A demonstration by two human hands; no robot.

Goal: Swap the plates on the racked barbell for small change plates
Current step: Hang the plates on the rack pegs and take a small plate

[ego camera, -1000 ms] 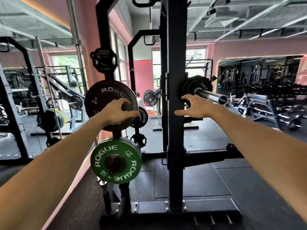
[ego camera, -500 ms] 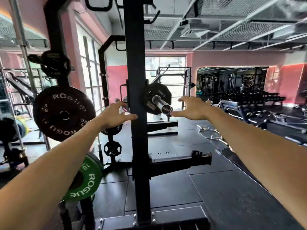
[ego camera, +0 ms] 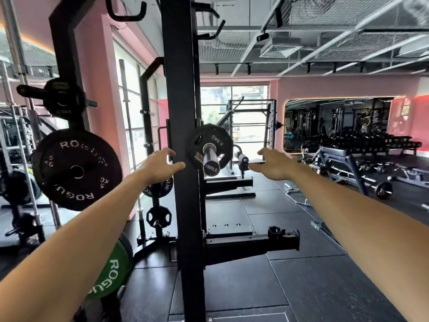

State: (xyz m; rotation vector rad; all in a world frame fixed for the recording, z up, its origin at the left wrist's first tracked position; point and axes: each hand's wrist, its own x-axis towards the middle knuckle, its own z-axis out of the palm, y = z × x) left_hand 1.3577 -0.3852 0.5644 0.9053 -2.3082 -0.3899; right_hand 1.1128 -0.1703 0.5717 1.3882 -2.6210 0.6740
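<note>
The left hand had left the 5 kg plate on the storage peg; both hands, fingers apart and empty, now framed the 2.5 kg plate on the barbell sleeve. The right hand was near it, so a removal seemed next.

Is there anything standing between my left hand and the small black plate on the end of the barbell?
Yes. The black rack upright stands between the left hand and the small black 2.5 kg plate on the barbell; the right hand has an open path.

Rack upright hides the 2.5 kg plate's left edge; green Rogue plate half behind left forearm; bar shaft not visible.
</note>
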